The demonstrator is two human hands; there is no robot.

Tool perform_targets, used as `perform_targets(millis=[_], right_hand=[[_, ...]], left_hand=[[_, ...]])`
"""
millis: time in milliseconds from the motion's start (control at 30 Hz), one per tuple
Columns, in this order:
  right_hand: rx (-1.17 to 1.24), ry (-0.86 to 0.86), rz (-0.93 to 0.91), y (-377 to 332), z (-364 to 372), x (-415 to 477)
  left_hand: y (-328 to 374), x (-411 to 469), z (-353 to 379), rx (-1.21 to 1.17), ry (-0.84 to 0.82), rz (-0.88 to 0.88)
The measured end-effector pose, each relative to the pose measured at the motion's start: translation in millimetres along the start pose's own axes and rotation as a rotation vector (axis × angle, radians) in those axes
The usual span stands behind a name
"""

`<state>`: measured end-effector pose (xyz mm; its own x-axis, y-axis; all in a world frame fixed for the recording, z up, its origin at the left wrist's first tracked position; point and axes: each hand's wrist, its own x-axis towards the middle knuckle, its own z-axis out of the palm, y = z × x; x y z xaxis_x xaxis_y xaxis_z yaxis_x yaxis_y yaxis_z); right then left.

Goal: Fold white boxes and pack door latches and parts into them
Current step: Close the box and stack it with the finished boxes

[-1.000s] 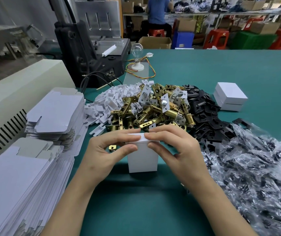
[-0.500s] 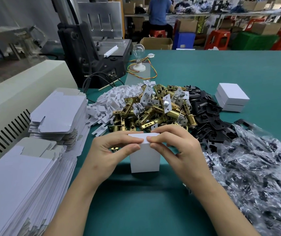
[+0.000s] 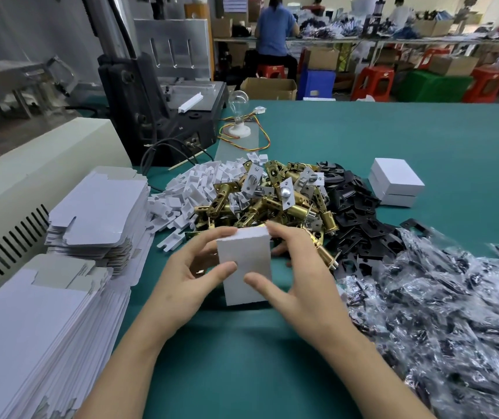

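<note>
A small white box (image 3: 246,261) stands closed in front of me on the green table (image 3: 393,140). My left hand (image 3: 181,282) holds its left side, thumb on the front face and a finger on the top edge. My right hand (image 3: 299,279) holds its right side, thumb on the front and fingers round the back. Behind the box lies a heap of brass door latches (image 3: 272,201). White plastic parts (image 3: 193,189) lie left of the heap and black plates (image 3: 354,213) to its right.
Stacks of flat white box blanks (image 3: 91,213) fill the left side, beside a beige machine (image 3: 30,176). Clear bags of small parts (image 3: 442,303) cover the right. Two closed white boxes (image 3: 396,181) are stacked at the back right. A bulb on a stand (image 3: 237,116) and a black machine (image 3: 163,116) stand behind.
Both hands have shifted from pressing the box's top flap to gripping its sides, thumbs now on the front face. The box's top is closed and tipped slightly toward me.
</note>
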<state>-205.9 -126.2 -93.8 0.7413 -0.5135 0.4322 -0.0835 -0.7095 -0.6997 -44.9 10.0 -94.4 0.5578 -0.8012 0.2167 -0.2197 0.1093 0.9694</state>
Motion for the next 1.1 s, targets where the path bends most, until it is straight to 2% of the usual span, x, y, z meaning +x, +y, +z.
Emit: perform_targets(millis=[167,267,367,433,500,567,667,800,933,1100], right_hand=[[-0.346,-0.046,-0.020,-23.4,8.2,-2.9],[-0.424,-0.051,0.002,-35.4,12.9,-4.3],[-0.333,0.008,0.017,-39.2,1.8,-1.7],[-0.161,0.071,0.072,-39.4,-15.1,5.7],[-0.001,0.146,0.135,-37.0,-37.7,19.6],[0.049,0.229,0.167,-29.4,-65.7,40.5],[-0.025,0.357,0.238,0.3,-112.3,83.6],[-0.152,0.471,0.456,66.3,-163.5,132.5],[-0.302,0.448,0.648,121.8,-185.4,145.3],[-0.465,0.383,0.718,158.6,-183.7,147.2]], left_hand=[[-2.2,4.7,2.0,-0.259,0.209,-0.116],[-3.2,5.9,7.1,-0.333,0.232,-0.146],[-2.9,5.1,10.8,-0.408,0.199,-0.122],[-2.4,4.8,11.7,-0.477,0.158,-0.077],[-1.7,4.2,11.8,-0.480,0.100,-0.047],[-1.6,3.1,11.9,-0.457,0.061,-0.041],[-1.5,1.9,10.8,-0.456,0.044,-0.061],[-1.7,2.2,10.6,-0.432,-0.007,-0.068],[-3.5,2.5,12.4,-0.412,-0.078,-0.078],[-5.2,1.9,14.2,-0.387,-0.117,-0.089]])
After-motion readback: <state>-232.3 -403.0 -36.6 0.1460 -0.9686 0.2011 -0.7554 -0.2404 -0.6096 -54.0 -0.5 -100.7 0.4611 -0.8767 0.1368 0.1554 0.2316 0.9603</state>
